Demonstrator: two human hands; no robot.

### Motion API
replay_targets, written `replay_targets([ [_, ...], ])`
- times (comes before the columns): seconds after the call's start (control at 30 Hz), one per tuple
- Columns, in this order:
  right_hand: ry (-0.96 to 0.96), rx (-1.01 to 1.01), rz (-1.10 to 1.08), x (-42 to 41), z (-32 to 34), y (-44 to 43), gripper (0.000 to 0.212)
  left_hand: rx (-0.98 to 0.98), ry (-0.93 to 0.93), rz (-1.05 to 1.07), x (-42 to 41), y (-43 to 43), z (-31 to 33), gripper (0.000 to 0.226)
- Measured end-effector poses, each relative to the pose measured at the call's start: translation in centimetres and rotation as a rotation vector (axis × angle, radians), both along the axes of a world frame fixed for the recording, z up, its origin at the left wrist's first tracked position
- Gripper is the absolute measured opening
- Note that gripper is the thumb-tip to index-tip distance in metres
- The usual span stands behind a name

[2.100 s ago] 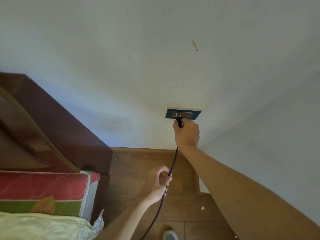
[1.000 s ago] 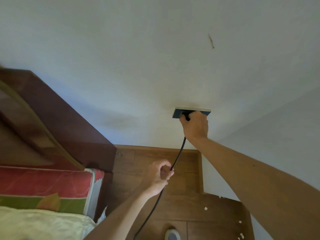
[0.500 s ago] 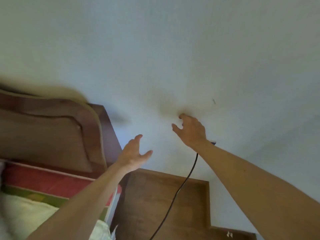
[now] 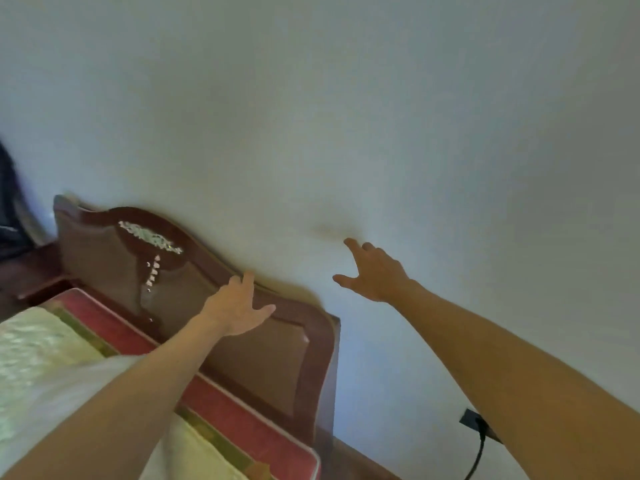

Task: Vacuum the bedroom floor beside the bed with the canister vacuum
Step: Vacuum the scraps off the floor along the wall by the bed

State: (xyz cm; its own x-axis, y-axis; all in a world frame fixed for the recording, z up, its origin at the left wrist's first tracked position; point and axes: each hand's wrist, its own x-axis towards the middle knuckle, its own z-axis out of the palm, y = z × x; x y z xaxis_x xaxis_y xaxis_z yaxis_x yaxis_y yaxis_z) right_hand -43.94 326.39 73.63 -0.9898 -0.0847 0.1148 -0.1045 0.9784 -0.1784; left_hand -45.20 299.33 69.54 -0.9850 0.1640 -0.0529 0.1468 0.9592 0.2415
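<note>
Canister vacuum out of view: we see only its black cord (image 4: 477,457) running up to the wall socket (image 4: 467,418), low on the right.

Both our hands hold nothing: the left hand (image 4: 239,306) has its fingers spread in front of the headboard (image 4: 104,258), and the right hand (image 4: 375,271) has its fingers spread near the wall (image 4: 311,98). We expect a heavy, rigid body, best taken by its handle or wand. The cord is limp and light.

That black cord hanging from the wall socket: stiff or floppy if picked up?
Probably floppy: the black cord hangs from the wall socket in a loose curve, so it would likely droop. It looks thin, so probably light. One end seems plugged in, so a tug would likely meet resistance.
</note>
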Motion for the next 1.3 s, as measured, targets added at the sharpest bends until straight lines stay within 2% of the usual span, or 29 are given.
replay_targets([
  [0.3, 0.108, -0.003, 0.352, -3.0, 8.0, -13.9, 0.08, -0.127, 0.108, 0.334, 6.0, -14.3, 8.8, 0.096],
  [0.67, 0.136, -0.064, 0.761, 0.5, 10.3, -26.1, 0.084, -0.251, 0.091, 0.774, 21.5, -22.5, 12.1, 0.09],
  [1.0, 0.127, -0.077, 1.161, 12.4, 9.9, -40.6, 0.079, -0.328, 0.072, 1.15, 41.1, -27.7, 12.8, 0.089],
  [1.3, 0.147, -0.085, 1.482, 27.9, 10.8, -50.3, 0.081, -0.371, 0.044, 1.456, 59.0, -28.2, 13.2, 0.09],
])
